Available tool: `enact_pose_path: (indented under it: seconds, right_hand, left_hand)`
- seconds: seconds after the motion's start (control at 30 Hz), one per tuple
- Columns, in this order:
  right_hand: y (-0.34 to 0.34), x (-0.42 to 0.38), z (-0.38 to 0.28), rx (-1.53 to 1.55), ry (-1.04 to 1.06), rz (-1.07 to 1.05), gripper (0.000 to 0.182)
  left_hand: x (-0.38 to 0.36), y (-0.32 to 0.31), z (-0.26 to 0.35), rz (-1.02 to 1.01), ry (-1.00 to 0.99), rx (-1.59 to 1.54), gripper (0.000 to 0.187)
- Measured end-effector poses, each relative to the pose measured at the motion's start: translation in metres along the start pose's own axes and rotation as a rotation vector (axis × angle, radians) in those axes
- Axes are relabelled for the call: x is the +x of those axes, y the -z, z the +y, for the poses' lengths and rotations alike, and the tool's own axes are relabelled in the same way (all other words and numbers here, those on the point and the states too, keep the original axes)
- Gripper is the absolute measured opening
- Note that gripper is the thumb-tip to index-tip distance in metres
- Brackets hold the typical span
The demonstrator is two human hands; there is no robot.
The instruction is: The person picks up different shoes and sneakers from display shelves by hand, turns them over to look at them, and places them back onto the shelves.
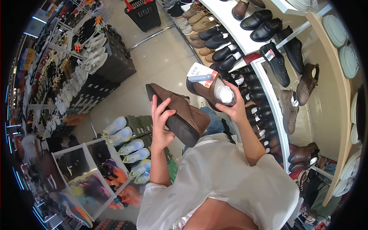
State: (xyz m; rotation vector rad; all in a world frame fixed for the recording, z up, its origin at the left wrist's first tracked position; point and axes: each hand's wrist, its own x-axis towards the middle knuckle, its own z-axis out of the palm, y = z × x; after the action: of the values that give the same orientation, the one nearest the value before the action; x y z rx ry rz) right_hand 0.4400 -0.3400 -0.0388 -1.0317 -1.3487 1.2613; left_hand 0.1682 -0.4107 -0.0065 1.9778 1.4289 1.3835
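Observation:
My left hand (161,124) holds a brown shoe (182,107) with a dark sole, turned on its side, fingers spread along the sole and thumb below. In my right hand (234,105) is the second brown shoe (205,91), gripped around its heel. White stuffing (223,94) shows in its opening. A white and orange price tag (200,73) and a grey-blue plastic piece (199,78) lie over its front part. The two shoes are close together above the floor, in front of my white shirt.
Curved white shelves (274,107) with rows of shoes stand on the right. Shoe boxes (111,57) with white sneakers are at the upper left. Pale sneakers (132,145) sit on green boxes near my left arm. A black basket (143,16) stands at the top.

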Motion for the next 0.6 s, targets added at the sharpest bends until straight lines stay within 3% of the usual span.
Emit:
enact_pose_path:
  seconds: [0.1, 0.13, 0.2, 0.23, 0.27, 0.3, 0.37, 0.43, 0.5, 0.53, 0.57, 0.6]
  right_hand:
    - [0.0, 0.024, 0.012, 0.186, -0.137, -0.013, 0.079]
    - [-0.003, 0.034, 0.016, 0.26, -0.147, 0.005, 0.078]
    - [-0.008, 0.058, 0.011, 0.381, -0.157, 0.011, 0.078]
    - [-0.011, 0.071, 0.01, 0.498, -0.17, 0.024, 0.078]
    - [-0.011, 0.086, 0.012, 0.48, -0.15, 0.021, 0.077]
    - [-0.007, 0.104, 0.014, 0.488, -0.145, 0.006, 0.077]
    - [0.0, 0.135, 0.019, 0.385, -0.177, 0.014, 0.079]
    - [-0.003, 0.168, 0.006, 0.39, -0.162, 0.094, 0.076]
    - [0.0, 0.199, -0.01, 0.214, -0.107, 0.07, 0.072]
    - [0.002, 0.218, -0.003, 0.028, 0.036, 0.031, 0.07]
    - [0.004, 0.231, 0.0, -0.085, 0.063, 0.009, 0.068]
    - [0.002, 0.241, -0.002, -0.137, 0.046, -0.015, 0.066]
  left_hand:
    - [0.025, 0.01, -0.01, 0.055, 0.112, -0.218, 0.064]
    - [0.031, 0.006, -0.032, 0.114, 0.065, -0.348, 0.071]
    - [0.042, 0.006, -0.051, 0.155, 0.287, -0.511, 0.082]
    - [0.045, 0.008, -0.044, 0.201, 0.584, -0.618, 0.087]
    - [0.059, 0.001, -0.062, 0.253, 0.53, -0.879, 0.092]
    - [0.071, -0.005, -0.073, 0.352, 0.56, -0.915, 0.082]
    - [0.111, -0.011, -0.082, 0.521, 0.858, -1.102, 0.076]
    - [0.145, -0.014, -0.099, 0.527, 0.914, -1.24, 0.078]
    - [0.161, -0.024, -0.133, 0.133, 0.932, -2.075, 0.077]
    - [0.17, -0.028, -0.144, 0.263, 1.085, -2.159, 0.078]
    - [0.174, -0.034, -0.151, 0.254, 1.089, -2.159, 0.078]
    - [0.178, -0.04, -0.155, 0.158, 0.95, -2.252, 0.082]
